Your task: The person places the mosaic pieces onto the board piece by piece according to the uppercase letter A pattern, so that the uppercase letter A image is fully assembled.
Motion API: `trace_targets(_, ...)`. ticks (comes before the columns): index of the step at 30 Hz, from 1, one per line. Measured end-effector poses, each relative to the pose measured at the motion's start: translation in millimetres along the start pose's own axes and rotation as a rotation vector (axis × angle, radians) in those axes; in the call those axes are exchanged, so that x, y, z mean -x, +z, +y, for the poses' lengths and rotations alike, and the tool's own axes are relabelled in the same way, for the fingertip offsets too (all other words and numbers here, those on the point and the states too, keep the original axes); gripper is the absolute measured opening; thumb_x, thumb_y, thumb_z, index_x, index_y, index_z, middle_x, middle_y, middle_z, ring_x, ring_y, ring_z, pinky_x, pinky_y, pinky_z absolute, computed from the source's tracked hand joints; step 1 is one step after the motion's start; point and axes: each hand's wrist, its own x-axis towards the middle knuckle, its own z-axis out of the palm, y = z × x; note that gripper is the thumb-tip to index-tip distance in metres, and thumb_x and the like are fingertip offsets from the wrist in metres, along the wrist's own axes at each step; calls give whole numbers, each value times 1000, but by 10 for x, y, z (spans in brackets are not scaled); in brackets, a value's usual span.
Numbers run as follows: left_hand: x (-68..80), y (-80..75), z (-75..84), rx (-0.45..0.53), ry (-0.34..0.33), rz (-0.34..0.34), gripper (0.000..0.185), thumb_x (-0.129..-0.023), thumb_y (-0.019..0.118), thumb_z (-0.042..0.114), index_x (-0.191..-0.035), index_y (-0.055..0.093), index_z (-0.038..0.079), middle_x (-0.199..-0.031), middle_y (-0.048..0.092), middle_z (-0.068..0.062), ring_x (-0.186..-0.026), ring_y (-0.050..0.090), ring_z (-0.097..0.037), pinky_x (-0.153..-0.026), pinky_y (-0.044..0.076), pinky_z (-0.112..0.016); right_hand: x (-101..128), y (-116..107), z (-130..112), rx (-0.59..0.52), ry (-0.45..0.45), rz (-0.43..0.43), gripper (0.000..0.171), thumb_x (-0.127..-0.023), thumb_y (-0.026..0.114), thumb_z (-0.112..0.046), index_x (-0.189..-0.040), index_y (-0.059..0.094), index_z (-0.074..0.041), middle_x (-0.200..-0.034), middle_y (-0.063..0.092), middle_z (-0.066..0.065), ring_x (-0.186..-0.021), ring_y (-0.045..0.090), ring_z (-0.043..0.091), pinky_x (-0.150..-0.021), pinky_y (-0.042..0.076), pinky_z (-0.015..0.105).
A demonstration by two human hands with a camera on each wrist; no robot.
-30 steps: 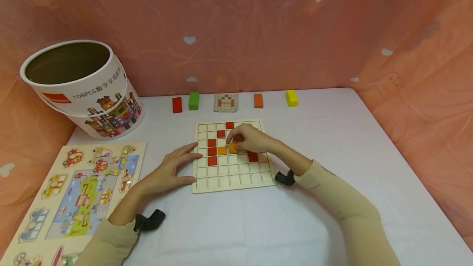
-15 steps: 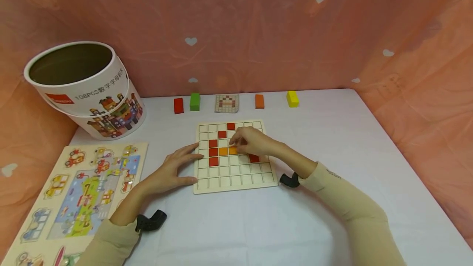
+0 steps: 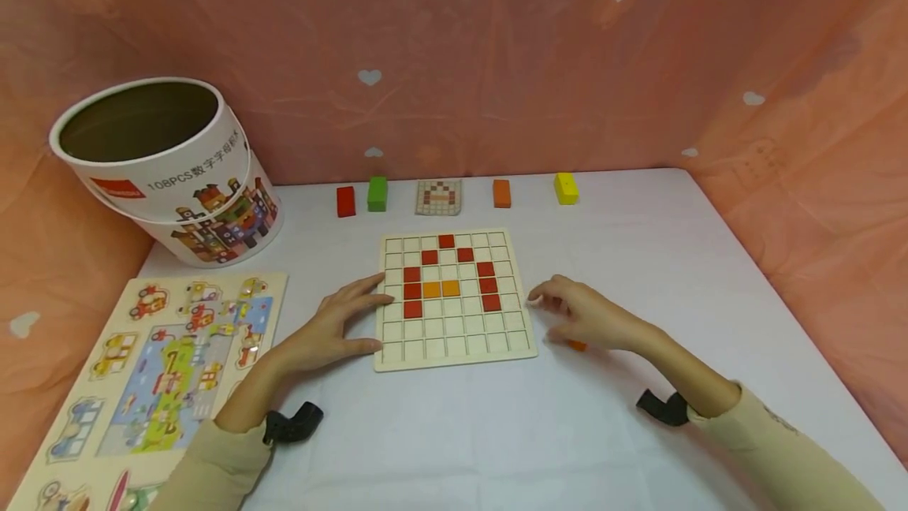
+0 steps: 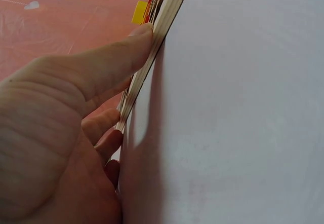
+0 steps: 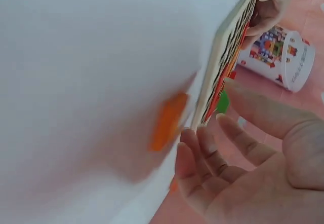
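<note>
A pale wooden grid board [image 3: 454, 345] lies flat on the white table. Red tiles [image 3: 412, 290] form two slanting sides on it, and two orange tiles [image 3: 450, 288] sit side by side between them. My left hand [image 3: 333, 322] rests against the board's left edge, fingers spread and thumb at the near corner; the left wrist view shows the thumb [image 4: 121, 54] on the wooden rim. Right of the board, my right hand [image 3: 589, 314] hovers with loosely bent fingers and nothing between them. Under it an orange piece [image 5: 170, 121] lies on the table, mostly hidden in the head view.
Along the back stand red [image 3: 345, 201], green [image 3: 377, 194], orange [image 3: 501, 193] and yellow [image 3: 566, 188] blocks, with a small pattern card [image 3: 438, 210] among them. A white bucket [image 3: 170, 188] and a vehicle picture puzzle [image 3: 177, 361] occupy the left side.
My right hand has let go of the second orange tile, now lying in its grid cell, and moved right off the board to over the table. My left hand has stayed put.
</note>
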Motion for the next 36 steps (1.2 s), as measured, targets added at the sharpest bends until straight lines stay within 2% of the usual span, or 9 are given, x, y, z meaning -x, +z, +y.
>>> trace_targets(3,-9,-5,6,-2,9,0,62,-85,79,27,-140,56,9,-163,23,-14,-149,14,-40,-112,11,-65,221,17,85,-20,35,24,54,-78,79,5,-127,56,-1,-101,52,7,-93,50,23,-80,48,33)
trace_targets(7,-12,-9,12,-7,14,3,63,-85,79,28,-140,55,8,-163,23,-15,-149,14,-41,-112,11,-66,358,42,139,-49,15,77,56,-77,78,9,-127,54,0,-103,53,8,-90,51,22,-77,49,29)
trace_targets(10,-7,-6,12,-10,10,5,63,-85,79,28,-140,55,8,-163,23,-16,-149,15,-41,-112,12,-66,374,52,173,-54,4,91,51,-78,77,11,-124,56,1,-104,54,8,-89,53,19,-77,51,29)
trace_targets(15,-4,1,8,-10,0,-1,63,-85,79,28,-140,55,9,-163,23,-15,-149,14,-40,-112,12,-65,376,51,227,-95,-4,68,42,-79,76,10,-117,62,2,-100,59,5,-88,54,19,-77,51,28)
trace_targets(22,-2,1,11,-10,-6,-1,62,-85,79,27,-140,56,11,-163,23,-14,-149,15,-40,-112,12,-65,369,49,240,-124,-18,26,33,-79,70,15,-106,66,-4,-100,63,2,-90,56,20,-78,49,27)
trace_targets(26,-1,-4,8,-12,-13,-3,62,-85,80,27,-140,56,11,-163,23,-14,-149,15,-40,-112,12,-64,249,52,231,-121,-22,14,27,-80,70,15,-98,67,-5,-97,66,1,-88,57,18,-77,49,27)
trace_targets(28,-2,-7,7,-14,-15,-4,62,-85,79,27,-140,56,12,-163,23,-13,-149,15,-40,-112,12,-65,144,48,203,-127,-31,17,20,-83,72,10,-96,69,-5,-93,67,2,-85,57,17,-75,49,26)
trace_targets(34,0,-3,2,-14,-12,-2,62,-85,79,28,-140,56,11,-163,23,-14,-149,14,-40,-112,12,-65,-303,39,-7,-110,-73,60,10,-87,72,4,-96,72,-1,-84,67,2,-71,53,15,-63,44,24)
trace_targets(36,5,2,6,-11,-13,-2,62,-85,79,27,-140,56,11,-163,23,-14,-149,14,-40,-112,12,-65,-461,56,-79,-117,-91,69,11,-87,71,5,-96,71,0,-85,68,4,-71,54,15,-63,44,24)
